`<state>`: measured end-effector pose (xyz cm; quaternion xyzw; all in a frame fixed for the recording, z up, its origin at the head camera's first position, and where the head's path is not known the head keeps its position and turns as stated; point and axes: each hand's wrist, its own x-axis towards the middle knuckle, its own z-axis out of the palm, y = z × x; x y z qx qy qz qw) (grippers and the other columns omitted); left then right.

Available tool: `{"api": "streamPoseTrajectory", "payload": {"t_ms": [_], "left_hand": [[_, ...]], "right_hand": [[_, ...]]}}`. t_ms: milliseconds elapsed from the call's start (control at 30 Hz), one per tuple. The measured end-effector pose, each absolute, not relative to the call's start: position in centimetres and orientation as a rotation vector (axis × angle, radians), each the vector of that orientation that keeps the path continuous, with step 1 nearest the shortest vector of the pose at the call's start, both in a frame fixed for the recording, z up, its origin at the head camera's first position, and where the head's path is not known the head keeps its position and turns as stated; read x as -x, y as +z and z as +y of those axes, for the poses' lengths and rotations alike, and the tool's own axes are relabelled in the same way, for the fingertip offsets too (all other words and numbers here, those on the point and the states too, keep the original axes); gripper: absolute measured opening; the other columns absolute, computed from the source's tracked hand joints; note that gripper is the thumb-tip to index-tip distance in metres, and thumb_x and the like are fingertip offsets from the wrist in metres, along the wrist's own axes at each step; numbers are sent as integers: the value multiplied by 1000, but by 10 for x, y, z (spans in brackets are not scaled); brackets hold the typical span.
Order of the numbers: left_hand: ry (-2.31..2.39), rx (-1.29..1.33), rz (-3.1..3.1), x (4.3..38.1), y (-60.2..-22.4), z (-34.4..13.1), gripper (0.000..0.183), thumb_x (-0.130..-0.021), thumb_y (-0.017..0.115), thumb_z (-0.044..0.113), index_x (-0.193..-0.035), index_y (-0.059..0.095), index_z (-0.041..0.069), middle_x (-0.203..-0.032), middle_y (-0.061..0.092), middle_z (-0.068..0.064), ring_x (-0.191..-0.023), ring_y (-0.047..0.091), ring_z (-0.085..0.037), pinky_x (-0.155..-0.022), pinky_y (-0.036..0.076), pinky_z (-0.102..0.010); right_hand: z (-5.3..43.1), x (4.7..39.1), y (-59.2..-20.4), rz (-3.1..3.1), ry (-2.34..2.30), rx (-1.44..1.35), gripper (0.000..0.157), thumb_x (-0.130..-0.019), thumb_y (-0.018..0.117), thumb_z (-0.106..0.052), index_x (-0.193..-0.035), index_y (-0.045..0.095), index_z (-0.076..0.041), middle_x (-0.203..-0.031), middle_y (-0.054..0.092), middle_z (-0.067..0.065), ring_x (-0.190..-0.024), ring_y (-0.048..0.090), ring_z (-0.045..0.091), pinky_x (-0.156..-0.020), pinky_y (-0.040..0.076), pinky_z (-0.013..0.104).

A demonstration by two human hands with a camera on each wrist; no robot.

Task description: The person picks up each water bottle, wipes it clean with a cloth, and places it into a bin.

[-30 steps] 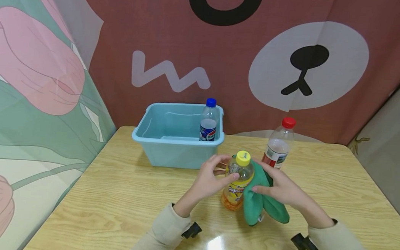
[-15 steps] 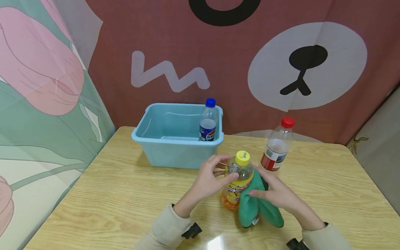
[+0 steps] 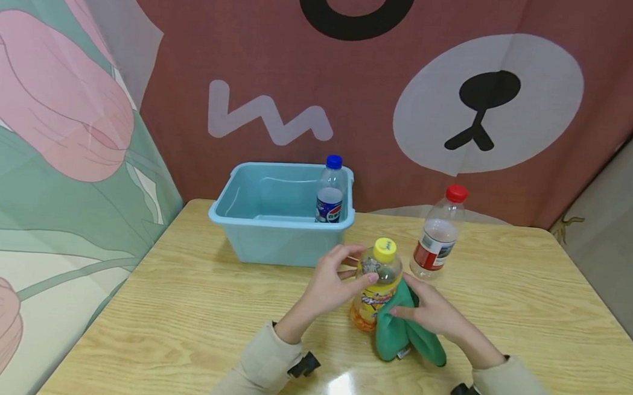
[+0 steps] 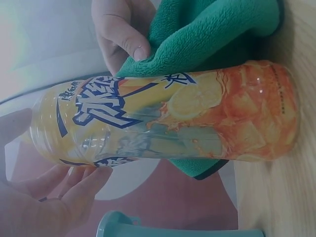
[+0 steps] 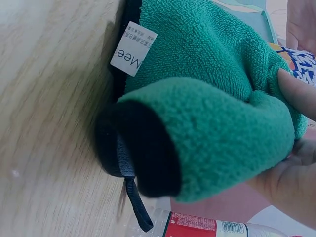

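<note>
A yellow-capped iced tea bottle (image 3: 371,297) stands upright on the wooden table. My left hand (image 3: 337,280) grips its upper part, thumb in front and fingers behind. Against the bottle's right side, my right hand (image 3: 432,307) holds a bunched green cloth (image 3: 393,332). In the left wrist view, the cloth (image 4: 207,42) passes behind the bottle (image 4: 163,118) and shows on both sides of it. The right wrist view shows the cloth's (image 5: 207,123) black edging, a hanging loop (image 5: 138,205) and a white tag (image 5: 133,48).
A light blue plastic bin (image 3: 281,243) stands at the back left, with a blue-capped Pepsi bottle (image 3: 329,201) upright inside. Behind my right hand is a red-capped bottle (image 3: 438,235) with a red and white label. A printed curtain (image 3: 303,58) hangs behind the table (image 3: 177,334).
My right hand has moved down and slightly left along the iced tea bottle with the green cloth, uncovering more of the red-capped bottle. My left hand stays in place.
</note>
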<state>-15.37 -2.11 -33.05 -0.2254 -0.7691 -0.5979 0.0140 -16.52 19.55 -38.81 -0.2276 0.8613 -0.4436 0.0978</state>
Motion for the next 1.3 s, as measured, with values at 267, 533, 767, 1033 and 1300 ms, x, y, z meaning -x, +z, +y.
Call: {"api": "streamPoseTrajectory", "payload": {"t_ms": [267, 533, 767, 1033, 1300], "left_hand": [[-2056, 741, -2335, 172, -353, -25, 45, -84, 64, 2, -125, 47, -6, -116, 50, -23, -108, 49, -32, -90, 46, -35], [-2145, 869, -2221, 183, -366, -30, 39, -87, 57, 1, -122, 45, -10, -120, 49, -26, -114, 46, -36, -92, 44, -31], [-2081, 876, -2275, 182, -370, -31, 39, -92, 51, 5, -128, 43, -9, -130, 45, -23, -118, 45, -33, -93, 43, -31], [-1912, 728, -2370, 175, -360, -23, 45, -85, 64, 8, -125, 49, -5, -121, 50, -19, -110, 50, -31, -88, 47, -37], [-1944, 776, -2356, 161, -335, -24, 44, -84, 62, 1, -124, 47, -11, -118, 49, -27, -109, 49, -38, -87, 48, -39]], "right_hand": [[197, 159, -391, 2591, -1307, 671, 67, -82, 68, -20, -136, 35, 1, -131, 46, 20, -122, 37, 41, -96, 30, 60], [198, 151, -390, 2665, -1250, 667, 69, -81, 69, -20, -136, 35, 5, -134, 40, 26, -122, 35, 44, -95, 30, 61], [198, 147, -389, 2674, -1249, 674, 68, -81, 69, -18, -136, 35, 4, -134, 39, 26, -122, 35, 45, -95, 30, 62], [196, 143, -386, 2705, -1247, 631, 68, -80, 70, -20, -136, 37, 0, -133, 41, 25, -120, 37, 45, -93, 32, 62], [200, 142, -371, 2780, -1231, 604, 68, -79, 71, -19, -135, 38, 0, -133, 41, 25, -119, 39, 44, -90, 35, 61]]}}
